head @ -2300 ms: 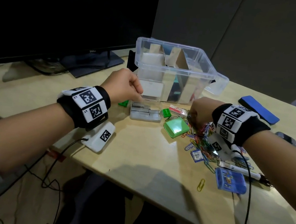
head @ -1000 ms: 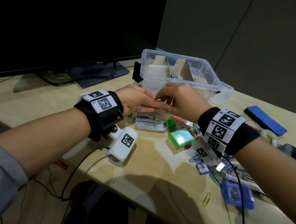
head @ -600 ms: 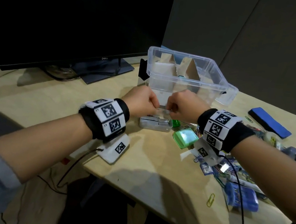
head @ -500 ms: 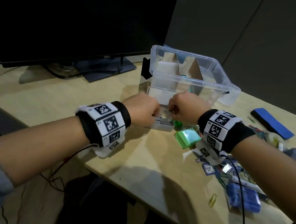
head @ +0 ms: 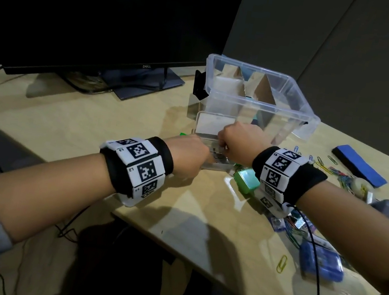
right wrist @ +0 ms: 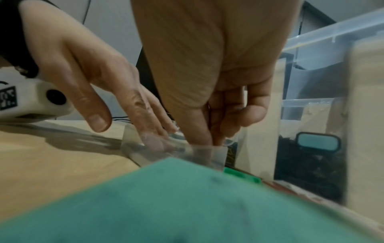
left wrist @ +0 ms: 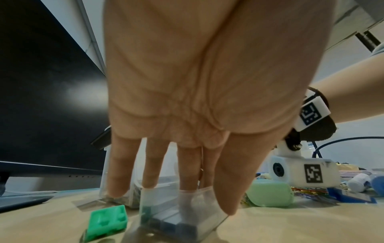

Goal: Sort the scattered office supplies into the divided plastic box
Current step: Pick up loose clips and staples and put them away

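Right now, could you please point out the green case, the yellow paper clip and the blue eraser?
green case (head: 246,181), head view, on its lid.
yellow paper clip (head: 281,263), head view, on its loop.
blue eraser (head: 359,165), head view, on its top face.

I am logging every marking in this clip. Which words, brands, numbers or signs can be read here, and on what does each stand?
"DELL": on the lower bezel of the monitor.
Square black-and-white coded markers, no words: on both wristbands and on the wrist camera housings.
Small characters beside the wristband markers: too small to read.
Print on the blue packet: too blurred to read.
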Tool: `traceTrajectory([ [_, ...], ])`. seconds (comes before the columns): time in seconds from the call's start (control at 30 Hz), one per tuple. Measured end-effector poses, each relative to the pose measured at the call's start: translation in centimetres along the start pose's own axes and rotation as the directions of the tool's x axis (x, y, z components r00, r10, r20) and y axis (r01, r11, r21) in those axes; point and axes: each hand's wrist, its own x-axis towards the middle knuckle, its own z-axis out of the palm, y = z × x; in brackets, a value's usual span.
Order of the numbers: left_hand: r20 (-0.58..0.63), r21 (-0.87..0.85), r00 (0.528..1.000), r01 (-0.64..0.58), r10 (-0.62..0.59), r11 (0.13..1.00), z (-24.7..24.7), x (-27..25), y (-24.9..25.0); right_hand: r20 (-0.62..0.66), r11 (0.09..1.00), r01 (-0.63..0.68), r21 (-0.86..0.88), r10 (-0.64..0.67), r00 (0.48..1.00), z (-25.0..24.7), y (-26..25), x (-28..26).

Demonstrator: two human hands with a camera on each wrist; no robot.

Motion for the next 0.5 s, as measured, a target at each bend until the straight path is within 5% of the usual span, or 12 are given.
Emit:
traceTrajectory([
  [0.5,0.003,-0.028,0.999,-0.033,0.033,0.999,-0.3,-0.24,-0.4,-0.012,0.999,0.027,-0.027,-0.027,1.0,-0.27,0.07,-0.25],
])
